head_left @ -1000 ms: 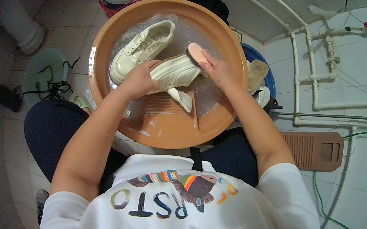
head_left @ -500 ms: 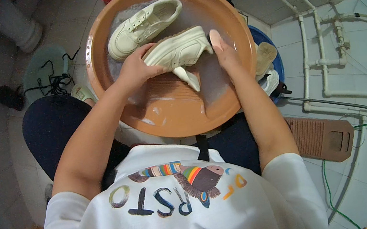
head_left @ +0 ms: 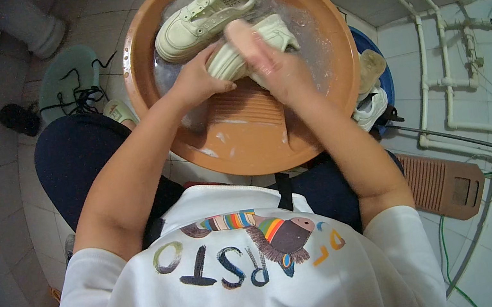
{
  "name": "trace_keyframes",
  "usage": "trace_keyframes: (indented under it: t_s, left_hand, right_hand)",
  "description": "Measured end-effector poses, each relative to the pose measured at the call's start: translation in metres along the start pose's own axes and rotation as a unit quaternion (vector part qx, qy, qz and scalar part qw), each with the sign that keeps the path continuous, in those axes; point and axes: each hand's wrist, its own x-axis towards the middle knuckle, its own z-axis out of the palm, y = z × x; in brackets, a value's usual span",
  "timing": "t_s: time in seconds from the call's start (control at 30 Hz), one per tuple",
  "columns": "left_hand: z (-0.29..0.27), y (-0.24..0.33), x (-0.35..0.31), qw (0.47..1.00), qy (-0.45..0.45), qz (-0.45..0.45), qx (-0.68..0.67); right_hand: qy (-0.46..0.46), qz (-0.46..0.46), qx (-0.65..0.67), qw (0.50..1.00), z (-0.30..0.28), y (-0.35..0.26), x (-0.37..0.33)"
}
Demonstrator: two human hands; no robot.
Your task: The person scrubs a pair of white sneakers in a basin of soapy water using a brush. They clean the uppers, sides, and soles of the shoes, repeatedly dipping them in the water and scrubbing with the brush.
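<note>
My left hand [head_left: 198, 82] grips a pale cream lace-up shoe [head_left: 278, 32] by one end, tilted on its side over a brown-orange basin [head_left: 138, 61]. Its laces are out, and its tongue is mostly covered. Across the shoe's side my right hand [head_left: 287, 78] presses a pinkish, round-ended scrub brush [head_left: 247, 43], blurred by motion; no bristles show. The matching shoe [head_left: 204, 20] rests in the sudsy water just behind, sole down. Below the held shoe, a ridged washboard slope [head_left: 243, 107] built into the basin carries patches of foam.
Left of the basin, a pale green bowl [head_left: 66, 73] holds black laces [head_left: 78, 102]. A blue tub [head_left: 386, 91] with a white shoe [head_left: 371, 108] and an insole [head_left: 371, 69] stands on the right. Farther right are a brown washboard [head_left: 443, 182] and white wall pipes [head_left: 425, 58].
My right hand and the brush have moved left from beside the shoe onto it. The held shoe has turned slightly in my left hand. The whole view has shifted a little.
</note>
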Motion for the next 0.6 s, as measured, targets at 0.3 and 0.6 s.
trace_keyframes:
  t_s: [0.3,0.6]
  left_hand:
    - [0.007,-0.002,0.005,0.999,0.028,0.006,0.045]
    - [0.0,-0.001,0.008,0.996,0.047,-0.036,0.063]
  right_hand:
    - [0.04,0.006,0.007,0.999,-0.009,0.033,0.017]
    - [-0.007,0.039,0.106,0.994,-0.004,0.043,0.034]
